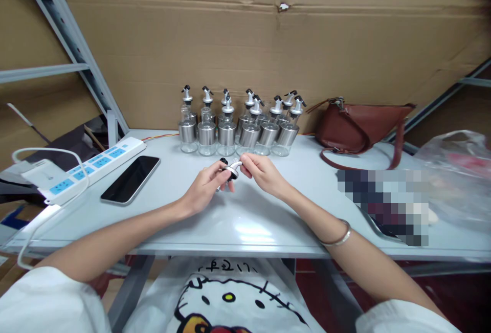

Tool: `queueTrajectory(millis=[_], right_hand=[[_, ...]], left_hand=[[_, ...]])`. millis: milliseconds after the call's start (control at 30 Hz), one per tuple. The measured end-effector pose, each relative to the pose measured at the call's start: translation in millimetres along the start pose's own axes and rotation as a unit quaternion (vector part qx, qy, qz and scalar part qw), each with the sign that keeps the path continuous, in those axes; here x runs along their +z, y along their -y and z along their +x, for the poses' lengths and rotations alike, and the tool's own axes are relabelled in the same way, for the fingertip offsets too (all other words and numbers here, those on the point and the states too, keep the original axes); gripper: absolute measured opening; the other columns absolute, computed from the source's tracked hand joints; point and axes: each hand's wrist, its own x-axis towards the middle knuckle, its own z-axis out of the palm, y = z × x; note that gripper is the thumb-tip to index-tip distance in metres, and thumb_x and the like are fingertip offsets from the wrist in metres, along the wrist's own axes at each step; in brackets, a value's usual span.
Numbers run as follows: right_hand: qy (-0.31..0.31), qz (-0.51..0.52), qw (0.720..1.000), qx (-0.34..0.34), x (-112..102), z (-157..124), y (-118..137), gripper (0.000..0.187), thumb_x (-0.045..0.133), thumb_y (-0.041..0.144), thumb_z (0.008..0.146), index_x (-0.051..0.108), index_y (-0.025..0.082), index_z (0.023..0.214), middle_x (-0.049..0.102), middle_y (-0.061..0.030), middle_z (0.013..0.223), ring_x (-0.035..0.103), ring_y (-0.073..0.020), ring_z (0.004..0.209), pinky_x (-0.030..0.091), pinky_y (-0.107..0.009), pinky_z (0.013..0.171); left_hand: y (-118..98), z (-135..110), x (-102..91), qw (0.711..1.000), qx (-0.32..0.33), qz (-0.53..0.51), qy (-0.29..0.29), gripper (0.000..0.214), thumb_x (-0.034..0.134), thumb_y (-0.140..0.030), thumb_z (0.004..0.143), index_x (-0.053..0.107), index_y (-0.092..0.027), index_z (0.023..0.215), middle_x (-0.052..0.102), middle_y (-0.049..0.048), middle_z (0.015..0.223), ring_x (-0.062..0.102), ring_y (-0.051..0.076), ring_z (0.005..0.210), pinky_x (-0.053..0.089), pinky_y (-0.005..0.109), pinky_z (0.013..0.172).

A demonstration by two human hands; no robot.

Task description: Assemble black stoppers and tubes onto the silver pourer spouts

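Note:
Above the middle of the table, my left hand [205, 185] is closed around the base of a pourer spout [231, 171] with a silver collar and black parts. At the tip of the same spout, the fingers of my right hand [264, 173] are pinched together; part of the tip is hidden by them. Just beyond my hands stand several glass oil bottles [227, 133] with steel sleeves, in two rows. Most carry silver-and-black pourer spouts. Two front bottles at the left, including this bare-necked bottle [187, 132], have no spout on them.
On the left lie a black-screened phone [131, 179] and a white power strip [125, 147] with a plugged-in charger [40, 176]. A brown leather bag [345, 131], a clear plastic bag [456, 179] and a pixelated object [387, 210] are at the right. Cardboard [230, 41] backs the table.

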Motion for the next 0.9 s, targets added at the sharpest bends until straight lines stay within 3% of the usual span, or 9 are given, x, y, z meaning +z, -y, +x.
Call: queueTrajectory(millis=[100,267,367,500,700,767,900], right_hand=[[-0.025,-0.039,0.998,-0.035,1.3,-1.8,2.9,0.049,0.029,0.051,0.093,0.041,0.018,0.058,0.044,0.0021,0.056,0.040,-0.0096,0.054,0.031,-0.024,0.057],[-0.107,-0.120,0.979,-0.123,6.2,-6.1,3.9,0.040,0.028,0.041,0.097,0.037,0.020,0.065,0.042,0.0029,0.057,0.038,-0.0098,0.051,0.031,-0.023,0.053],[-0.158,-0.208,0.938,-0.230,5.8,-7.6,2.5,0.035,0.027,0.030,0.099,0.037,0.021,0.067,0.040,0.0024,0.057,0.037,-0.0115,0.053,0.031,-0.024,0.056],[-0.176,-0.296,0.871,-0.350,-0.6,-7.1,1.3,0.029,0.031,0.019,0.097,0.042,0.020,0.071,0.045,-0.0001,0.061,0.039,-0.0136,0.058,0.034,-0.027,0.062],[-0.153,-0.382,0.804,-0.429,-6.2,-5.0,2.4,0.024,0.040,0.020,0.094,0.048,0.018,0.071,0.050,-0.0019,0.062,0.042,-0.0150,0.060,0.036,-0.029,0.064],[-0.129,-0.404,0.803,-0.419,-6.5,-4.5,2.2,0.023,0.040,0.021,0.095,0.052,0.017,0.075,0.054,-0.0039,0.067,0.046,-0.0157,0.064,0.037,-0.030,0.064],[-0.105,-0.372,0.842,-0.377,-7.7,-4.0,-0.1,0.020,0.038,0.019,0.095,0.057,0.016,0.088,0.062,-0.0089,0.082,0.053,-0.0175,0.077,0.042,-0.030,0.068]], left_hand=[[3.3,4.1,-2.6,0.990,-0.026,-0.132,0.032,0.032,0.045,-0.048,0.088,0.049,-0.017,0.082,0.065,0.0036,0.066,0.054,0.015,0.060,0.037,0.030,0.066],[4.9,6.2,-5.5,0.940,-0.090,-0.306,0.118,0.036,0.046,-0.052,0.087,0.050,-0.016,0.088,0.069,0.0061,0.064,0.060,0.017,0.053,0.038,0.029,0.060],[1.6,4.7,-6.3,0.923,-0.103,-0.336,0.156,0.038,0.047,-0.052,0.087,0.053,-0.015,0.088,0.071,0.0073,0.065,0.063,0.018,0.053,0.039,0.029,0.061],[-1.3,2.5,-8.0,0.906,-0.118,-0.354,0.202,0.039,0.047,-0.051,0.087,0.056,-0.013,0.089,0.072,0.0098,0.070,0.064,0.019,0.058,0.041,0.030,0.064],[3.4,3.8,-12.7,0.869,-0.180,-0.410,0.212,0.041,0.034,-0.045,0.092,0.055,-0.013,0.080,0.065,0.0060,0.053,0.062,0.019,0.053,0.043,0.032,0.069],[4.3,5.4,-13.6,0.868,-0.192,-0.418,0.189,0.042,0.033,-0.044,0.092,0.055,-0.013,0.074,0.063,0.0061,0.052,0.061,0.018,0.051,0.043,0.031,0.068],[3.5,8.5,-13.7,0.884,-0.193,-0.401,0.142,0.043,0.038,-0.050,0.089,0.057,-0.013,0.076,0.065,0.0077,0.057,0.059,0.017,0.049,0.042,0.030,0.063]])
